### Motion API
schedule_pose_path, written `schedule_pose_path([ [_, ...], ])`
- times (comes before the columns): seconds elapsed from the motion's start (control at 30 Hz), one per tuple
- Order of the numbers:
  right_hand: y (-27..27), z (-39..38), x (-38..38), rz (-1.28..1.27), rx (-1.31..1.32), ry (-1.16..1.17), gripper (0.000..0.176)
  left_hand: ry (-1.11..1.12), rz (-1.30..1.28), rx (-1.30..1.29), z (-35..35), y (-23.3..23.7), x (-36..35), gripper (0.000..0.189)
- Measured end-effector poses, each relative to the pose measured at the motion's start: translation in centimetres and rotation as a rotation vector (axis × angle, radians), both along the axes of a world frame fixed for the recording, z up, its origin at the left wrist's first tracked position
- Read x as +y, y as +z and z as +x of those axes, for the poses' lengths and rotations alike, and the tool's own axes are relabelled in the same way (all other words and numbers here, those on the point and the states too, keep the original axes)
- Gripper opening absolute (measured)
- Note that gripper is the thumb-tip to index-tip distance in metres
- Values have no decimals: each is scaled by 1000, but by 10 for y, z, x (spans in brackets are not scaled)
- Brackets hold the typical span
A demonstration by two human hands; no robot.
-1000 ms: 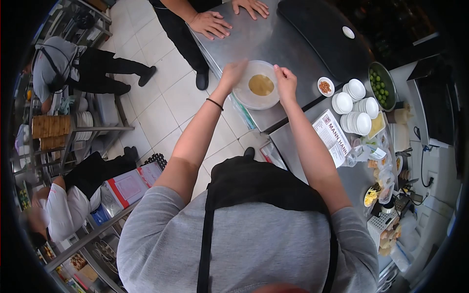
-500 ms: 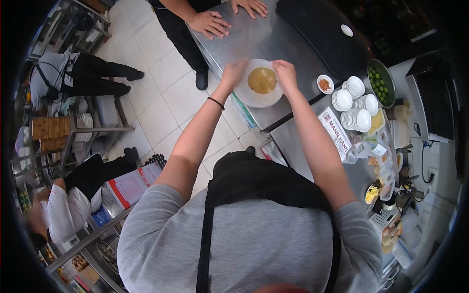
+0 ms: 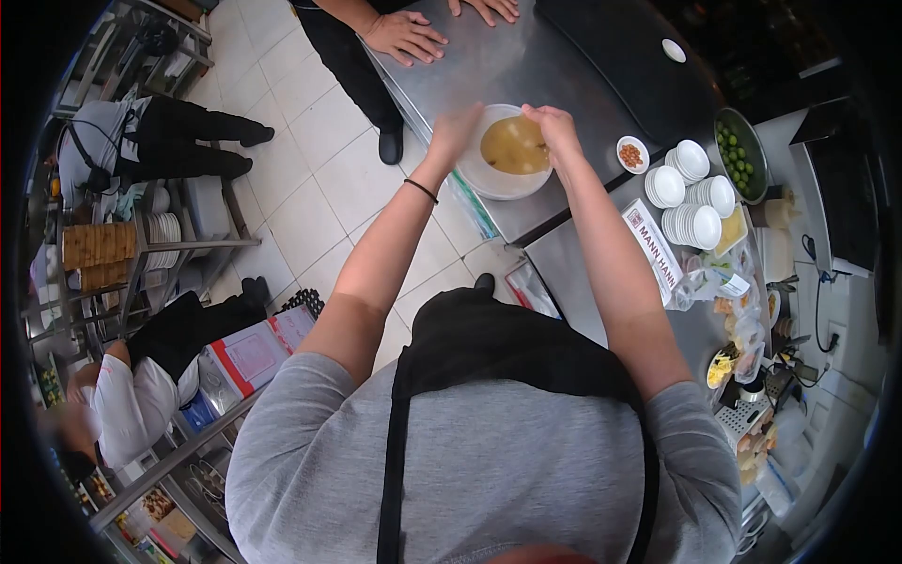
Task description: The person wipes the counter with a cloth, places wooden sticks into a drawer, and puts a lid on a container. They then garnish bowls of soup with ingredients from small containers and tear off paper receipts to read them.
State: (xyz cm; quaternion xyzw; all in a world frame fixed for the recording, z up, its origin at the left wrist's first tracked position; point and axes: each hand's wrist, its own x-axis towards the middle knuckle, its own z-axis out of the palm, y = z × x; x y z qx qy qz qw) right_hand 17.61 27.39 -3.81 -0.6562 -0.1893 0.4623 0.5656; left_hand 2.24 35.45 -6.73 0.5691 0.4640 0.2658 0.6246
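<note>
A round white bowl [image 3: 503,191] holding yellowish-brown liquid [image 3: 510,148] is over the near corner of the steel table. My right hand [image 3: 554,130] is closed on its right rim, thumb and fingers pinched together. At the left rim is my left hand [image 3: 457,134], which seems to grip the bowl, though its fingers are blurred. The liquid lies toward the bowl's right and far side, with small dark bits in it. A dark band circles my left wrist.
Another person's hand [image 3: 406,38] rests flat on the steel table [image 3: 460,70]. To the right are a small dish of reddish-brown bits [image 3: 632,155], stacked white bowls [image 3: 691,226], a MANN HANN box [image 3: 648,246] and a metal bowl of green fruit [image 3: 738,160]. Co-workers stand at left.
The liquid has shifted toward the right and far side of the bowl, and dark bits now show. My right hand has turned slightly on the rim. The view has moved a little.
</note>
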Motion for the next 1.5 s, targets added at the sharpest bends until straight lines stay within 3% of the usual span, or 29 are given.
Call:
schedule_pose_path([
  [0.37,2,-2,3,-2,-250,78,21,-15,-36,-28,2,3,-1,38],
  [0.7,-5,6,12,-23,-121,82,18,-50,-49,22,4,-3,4,39],
  [0.8,-6,7,10,-33,-132,102,21,-62,14,7,5,-7,3,39],
  [0.87,-8,9,11,-92,-479,124,24,-68,404,169,5,-1,-1,40],
  [1.0,-3,19,-2,-87,-531,122,24,-5,411,234,0,10,-6,39],
  [1.07,1,32,-20,-36,-67,175,25,-20,202,74,-17,6,2,32],
  [1.1,6,34,-34,-36,-65,166,25,-135,-14,23,-35,13,4,23],
  [1.3,5,25,-82,-110,130,231,23,-152,-159,61,-51,33,-8,24],
  [1.37,-4,22,-84,-27,249,128,21,-131,-260,60,-50,32,-3,22],
  [1.5,-8,17,-88,23,216,95,20,-169,-311,39,-50,31,-1,20],
])
